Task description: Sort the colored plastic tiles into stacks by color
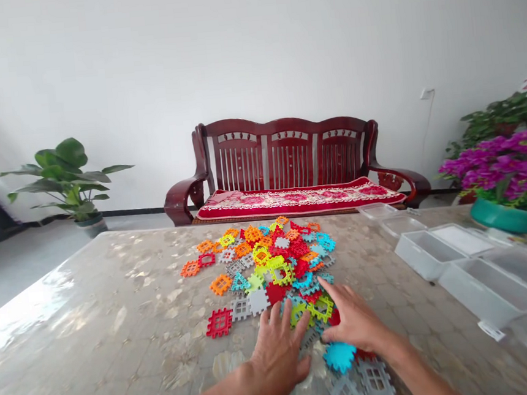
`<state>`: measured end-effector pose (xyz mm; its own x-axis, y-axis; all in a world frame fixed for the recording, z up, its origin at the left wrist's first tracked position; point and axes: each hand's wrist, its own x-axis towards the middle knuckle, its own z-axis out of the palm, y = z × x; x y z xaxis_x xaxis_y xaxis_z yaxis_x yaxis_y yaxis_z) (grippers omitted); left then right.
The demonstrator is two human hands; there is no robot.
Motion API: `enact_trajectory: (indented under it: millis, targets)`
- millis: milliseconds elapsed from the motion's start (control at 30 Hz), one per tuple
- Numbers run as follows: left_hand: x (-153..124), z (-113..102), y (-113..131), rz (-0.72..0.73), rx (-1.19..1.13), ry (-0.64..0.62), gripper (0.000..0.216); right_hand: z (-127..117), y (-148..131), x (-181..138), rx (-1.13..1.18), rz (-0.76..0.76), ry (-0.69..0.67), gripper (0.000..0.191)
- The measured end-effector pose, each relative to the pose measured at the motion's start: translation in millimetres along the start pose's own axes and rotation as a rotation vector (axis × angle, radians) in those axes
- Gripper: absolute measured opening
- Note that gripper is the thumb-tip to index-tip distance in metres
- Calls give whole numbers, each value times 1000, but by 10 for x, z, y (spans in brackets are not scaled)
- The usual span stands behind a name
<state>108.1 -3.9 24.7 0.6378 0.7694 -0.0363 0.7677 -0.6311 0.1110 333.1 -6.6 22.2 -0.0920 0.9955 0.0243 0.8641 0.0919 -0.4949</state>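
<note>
A loose heap of plastic interlocking tiles point(276, 293) in red, orange, yellow-green, blue and grey lies on the table in front of me. My left hand point(279, 347) rests at the near edge of the heap, fingers spread, its fingertips over blue and yellow-green tiles. On the heap's right side is my right hand point(353, 317), thumb and index finger apart beside a yellow-green tile point(320, 308). Below it lie a round blue tile point(340, 357) and two grey window tiles, one of them point(376, 382) near my right forearm. A red window tile point(219, 323) sits left of my left hand.
The table point(132, 332) has a patterned cover. Clear plastic boxes point(488, 291) with lids stand at the right, near purple flowers point(510, 167) in a teal pot point(507, 216). Beyond the table is a wooden bench point(285, 125); a potted plant point(70, 177) stands at left.
</note>
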Motion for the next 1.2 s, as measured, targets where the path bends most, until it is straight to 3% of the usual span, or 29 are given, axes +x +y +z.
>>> enact_trajectory:
  millis: [200, 433, 533, 667, 800, 900, 1000, 1067, 1133, 1200]
  targets:
    - [86, -25, 149, 26, 54, 17, 62, -57, -136, 109, -11, 8, 18, 113]
    - [274, -121, 231, -6, -86, 74, 45, 71, -63, 290, 257, -66, 212, 58]
    - [309, -114, 222, 14, -124, 118, 44, 94, -43, 370, 363, -99, 285, 44]
    - [371, -259, 95, 19, -133, 211, 40, 68, -168, 549, 502, -132, 332, 40]
    - [514, -570, -284, -22, -105, 324, 34, -23, -520, 889, 614, -109, 309, 35]
    - [579, -773, -648, -135, -120, 365, 26, -152, -748, 1093, 569, -134, 176, 54]
    - [469, -845, -829, -302, -88, 415, 24, -333, -722, 1019, 437, -177, 99, 78]
    - [288, -796, -766, -201, -140, 395, 25, -444, -553, 768, 351, -194, 48, 90]
    - [68, -684, -590, 14, -202, 283, 37, -501, -326, 396, 256, -191, -103, 111]
    - [-126, -536, -382, 183, -194, 127, 74, -475, -120, -15, 176, -122, -228, 127]
